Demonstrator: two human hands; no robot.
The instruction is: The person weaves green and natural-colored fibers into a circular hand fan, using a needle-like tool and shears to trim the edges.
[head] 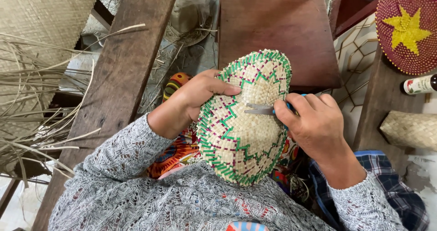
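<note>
Woven cap [241,121] between left hand [195,99] and scissor-gripping right hand [314,126].

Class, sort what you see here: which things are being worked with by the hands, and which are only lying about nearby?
In use:
- woven straw hat, green and purple trim, gripped by the left hand
- scissors with blue handle, in the right hand, blades on the hat

Lying about:
- red woven disc with yellow star
- bottle
- small woven box
- loose straw strips
- wooden plank
</note>
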